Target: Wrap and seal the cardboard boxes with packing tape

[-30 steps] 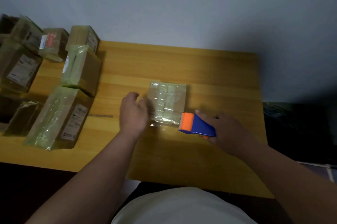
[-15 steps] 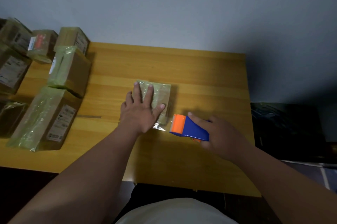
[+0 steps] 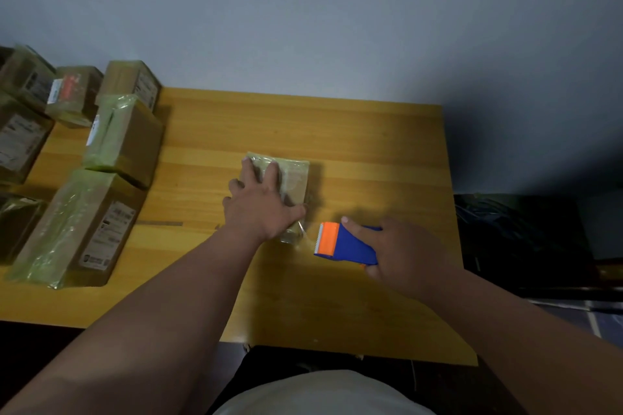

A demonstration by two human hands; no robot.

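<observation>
**Tape run on the small box, cut still to come**

The surface point(image 3: 371, 151) is a wooden top against a pale wall point(image 3: 303, 9). Well to the left of the left hand lies a stack of boxes point(image 3: 84, 225) already wrapped in glossy tape, some with labels showing, crowding that edge.

The left hand point(image 3: 259, 208) lies flat on the small box point(image 3: 296, 178), fingers straight and spread across its top, pressing it down; nothing is curled round it. The box sits under and just beyond this hand, near the middle of the surface, and its faces already shine with tape.

The right hand point(image 3: 401, 252) has its grip closed round the dispenser point(image 3: 344, 244), a blue body with an orange toothed head, forefinger laid along the top. The head points at the box, just to the right of the left hand's thumb. A short strip of tape point(image 3: 301, 232) runs from the box's near corner toward the teeth; whether it reaches the blade is hard to make out.

By my reading, this is the end of one tape pass: the strip is laid and the left hand is holding the box while the dispenser pulls away. The next move probably calls for a sharp twist of the head to tear the tape on the teeth, then smoothing the loose end onto the box so it does not curl back.
</observation>
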